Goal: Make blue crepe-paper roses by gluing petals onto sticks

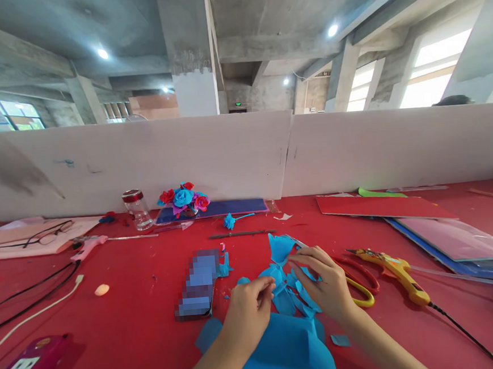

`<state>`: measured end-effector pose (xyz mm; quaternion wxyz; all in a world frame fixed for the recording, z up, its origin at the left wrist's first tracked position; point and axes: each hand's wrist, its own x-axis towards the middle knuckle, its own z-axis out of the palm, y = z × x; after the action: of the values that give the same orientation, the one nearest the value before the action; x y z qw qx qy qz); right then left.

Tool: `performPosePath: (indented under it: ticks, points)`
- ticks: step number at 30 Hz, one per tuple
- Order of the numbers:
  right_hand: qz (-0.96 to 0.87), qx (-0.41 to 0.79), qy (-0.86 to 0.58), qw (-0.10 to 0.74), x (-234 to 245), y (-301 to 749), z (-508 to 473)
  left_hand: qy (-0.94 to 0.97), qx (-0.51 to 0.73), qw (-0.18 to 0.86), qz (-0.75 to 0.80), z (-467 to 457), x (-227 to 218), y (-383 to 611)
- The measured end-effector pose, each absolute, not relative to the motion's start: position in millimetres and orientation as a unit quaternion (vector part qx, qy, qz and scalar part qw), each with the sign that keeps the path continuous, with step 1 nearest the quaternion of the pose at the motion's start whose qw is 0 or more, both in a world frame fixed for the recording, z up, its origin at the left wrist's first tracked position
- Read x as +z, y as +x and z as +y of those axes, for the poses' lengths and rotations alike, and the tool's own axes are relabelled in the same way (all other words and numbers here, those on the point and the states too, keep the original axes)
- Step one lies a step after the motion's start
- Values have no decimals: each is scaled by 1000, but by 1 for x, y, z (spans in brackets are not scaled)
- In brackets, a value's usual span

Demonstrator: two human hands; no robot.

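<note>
Both my hands work over a heap of blue crepe-paper petals (pixel 285 302) in the middle of the table. My left hand (pixel 250 306) is closed in a pinch, thumb against index finger; anything in the fingertips is too small to make out. My right hand (pixel 324 280) pinches at the edge of a cupped blue paper petal (pixel 281 249) above the heap. Close to my wrists lies a larger blue crepe-paper sheet (pixel 285 349). Scissors (pixel 369 300) with red and yellow handles lie partly hidden behind my right hand.
A yellow glue gun (pixel 390 270) with its cord lies at right, near stacked sheets (pixel 447 237). A phone (pixel 198 285) is left of my hands. Behind stand a paper-flower bunch (pixel 184 199) and a glass jar (pixel 137 210). A white partition (pixel 142 164) closes the far edge.
</note>
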<state>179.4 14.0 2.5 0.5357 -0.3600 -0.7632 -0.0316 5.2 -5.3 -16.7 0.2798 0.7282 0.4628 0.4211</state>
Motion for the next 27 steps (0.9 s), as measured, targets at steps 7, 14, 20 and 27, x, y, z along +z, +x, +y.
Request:
performPosePath:
  ticks: [7, 14, 20, 27]
  points:
    - [-688, 96, -433, 574, 1, 179, 13, 679, 437, 391, 442, -8, -10, 5]
    - [-656, 196, -447, 576, 6, 177, 13, 706, 426, 353, 442, -8, -10, 7]
    - [-665, 211, -455, 553, 5, 177, 13, 716, 422, 337, 442, -8, -10, 7]
    - [-667, 210, -439, 565, 4, 177, 16, 720, 427, 333, 433, -10, -8, 7]
